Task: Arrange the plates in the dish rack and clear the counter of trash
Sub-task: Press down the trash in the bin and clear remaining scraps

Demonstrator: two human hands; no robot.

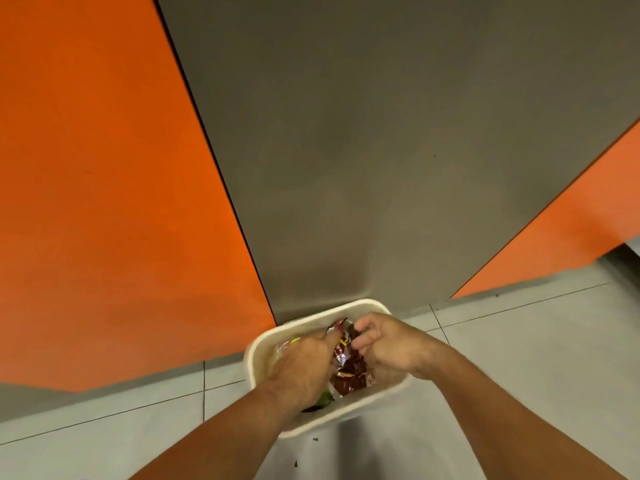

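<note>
A white rectangular trash bin (360, 308) stands on the floor against a grey panel. Inside it lies crumpled trash: a red and silver foil wrapper (349, 370) and something green (323, 398) near the front. My left hand (304, 365) reaches into the bin from the left, and its fingertips pinch the upper end of the foil wrapper. My right hand (388, 346) hovers over the bin's right side with its fingers loosely curled just beside the wrapper; nothing shows plainly inside them. No plates or dish rack are in view.
Orange cabinet doors (104, 202) flank the grey panel (381, 150) left and right. Pale tiled floor (519, 375) surrounds the bin, with a few dark crumbs (296, 464) in front of it.
</note>
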